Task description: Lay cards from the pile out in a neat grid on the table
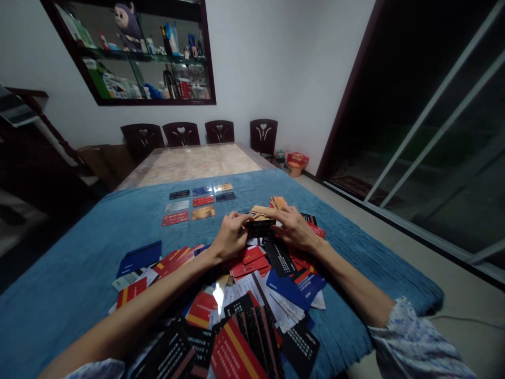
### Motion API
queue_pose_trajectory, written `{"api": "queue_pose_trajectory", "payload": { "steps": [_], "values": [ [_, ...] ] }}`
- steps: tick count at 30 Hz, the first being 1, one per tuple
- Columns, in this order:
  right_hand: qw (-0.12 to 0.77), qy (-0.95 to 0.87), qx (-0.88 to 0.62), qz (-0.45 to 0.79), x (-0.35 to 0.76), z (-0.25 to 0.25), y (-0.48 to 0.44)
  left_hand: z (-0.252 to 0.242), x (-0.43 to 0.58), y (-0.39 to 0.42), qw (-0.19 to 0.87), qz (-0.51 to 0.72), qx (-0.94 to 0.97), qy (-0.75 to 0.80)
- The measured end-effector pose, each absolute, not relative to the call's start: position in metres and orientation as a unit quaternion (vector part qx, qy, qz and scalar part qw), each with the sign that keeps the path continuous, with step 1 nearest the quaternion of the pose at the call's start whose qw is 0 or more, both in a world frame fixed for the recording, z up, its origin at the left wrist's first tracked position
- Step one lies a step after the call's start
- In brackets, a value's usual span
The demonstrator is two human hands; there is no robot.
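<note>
My left hand [231,236] pinches the left end of a small bunch of cards, with a black card [261,224] facing me at its front. At the other end, the fingers of my right hand [295,226] close over the same bunch, near some gold cards [260,210]. Beneath both hands spreads a heap of loose cards: red cards [252,256], a black card with white print [279,257], a blue card [288,289] and white ones. Farther forward lie several single cards in rows, among them a gold card [203,212] and a red card [175,218].
A blue cloth [87,247] covers the near part of the table, and its marble-like top [197,160] shows beyond. Dark chairs [263,136] stand at the far end. A glass door [426,131] is on the right, and a recessed shelf [145,55] is in the wall.
</note>
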State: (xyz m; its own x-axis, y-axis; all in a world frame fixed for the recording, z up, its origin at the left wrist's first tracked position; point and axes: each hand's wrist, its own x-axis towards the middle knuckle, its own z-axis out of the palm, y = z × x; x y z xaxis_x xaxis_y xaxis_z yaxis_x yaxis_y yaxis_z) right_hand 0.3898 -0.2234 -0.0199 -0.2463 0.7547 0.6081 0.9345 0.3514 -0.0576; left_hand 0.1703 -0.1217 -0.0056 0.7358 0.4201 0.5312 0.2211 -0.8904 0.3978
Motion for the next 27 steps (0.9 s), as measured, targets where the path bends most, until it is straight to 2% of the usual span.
{"api": "queue_pose_trajectory", "payload": {
  "steps": [8, 17, 27],
  "values": [
    [0.261, -0.773, -0.563, -0.131, 0.386, -0.021, -0.223, -0.006, 0.169, -0.127, 0.16, 0.277, 0.924, 0.208],
    [0.312, -0.78, -0.529, -0.117, 0.376, -0.014, -0.225, 0.0, 0.17, -0.127, 0.178, 0.293, 0.91, 0.232],
    [0.263, -0.793, -0.536, -0.126, 0.373, -0.013, -0.224, 0.005, 0.16, -0.125, 0.204, 0.277, 0.906, 0.247]
  ]
}}
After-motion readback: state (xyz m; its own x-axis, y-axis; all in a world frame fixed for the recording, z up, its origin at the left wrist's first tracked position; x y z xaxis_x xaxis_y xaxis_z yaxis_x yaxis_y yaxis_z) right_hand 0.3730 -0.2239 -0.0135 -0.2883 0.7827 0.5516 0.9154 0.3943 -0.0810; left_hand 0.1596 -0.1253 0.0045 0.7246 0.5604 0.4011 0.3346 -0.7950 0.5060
